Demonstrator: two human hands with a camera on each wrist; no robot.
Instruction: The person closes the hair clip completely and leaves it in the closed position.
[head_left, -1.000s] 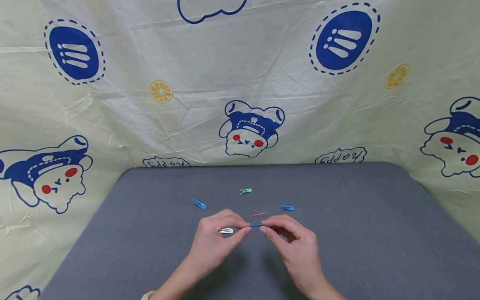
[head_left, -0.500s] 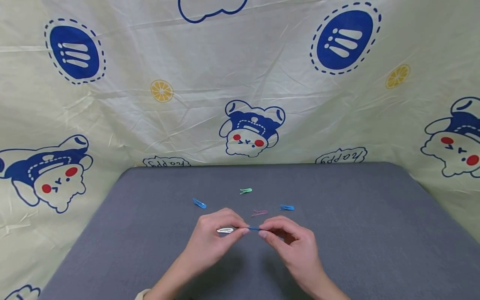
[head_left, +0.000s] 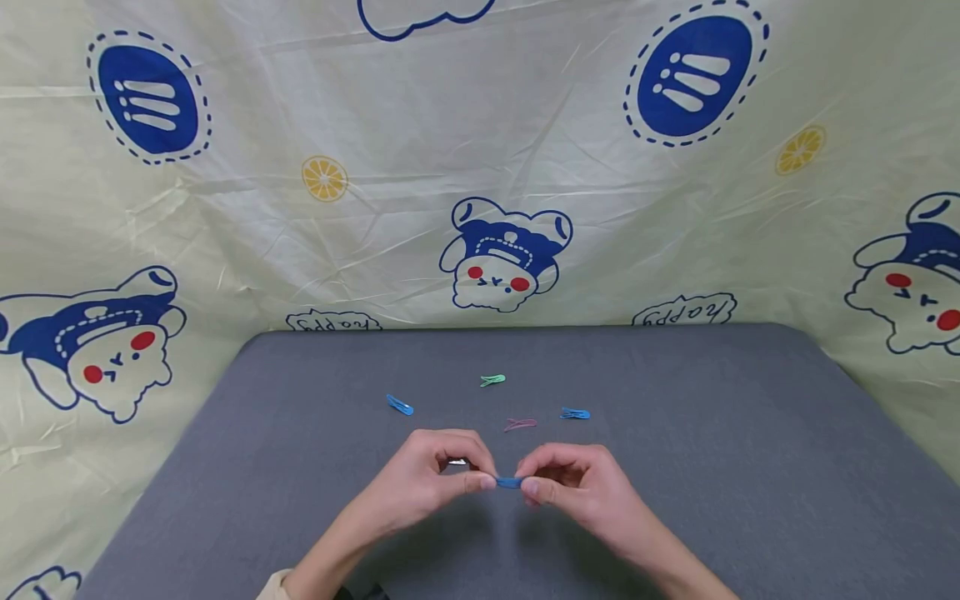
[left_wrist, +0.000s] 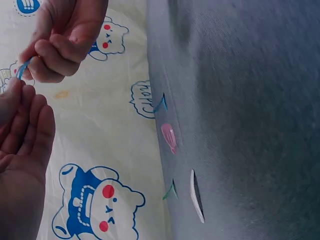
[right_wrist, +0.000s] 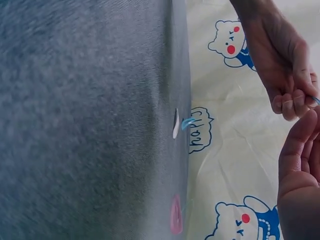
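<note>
Between both hands, above the table, is a small blue hair clip [head_left: 509,482]. My left hand [head_left: 438,473] pinches its left end with thumb and forefinger, and my right hand [head_left: 573,483] pinches the right end. In the left wrist view the clip [left_wrist: 22,69] appears as a thin blue strip joining the two sets of fingertips. A white hair clip [head_left: 457,462] lies on the table behind the left hand, mostly hidden by it. Just beyond the hands lies a pink hair clip [head_left: 521,424].
Farther back on the grey table [head_left: 675,433] are a green clip [head_left: 492,380], a blue clip at left [head_left: 400,405] and another blue clip at right [head_left: 575,413]. A patterned cloth [head_left: 405,250] hangs behind the table's far edge.
Both hands have come lower and nearer to the body, with the blue hair clip between them. More of its blue face shows now. The left hand now covers more of the white clip.
</note>
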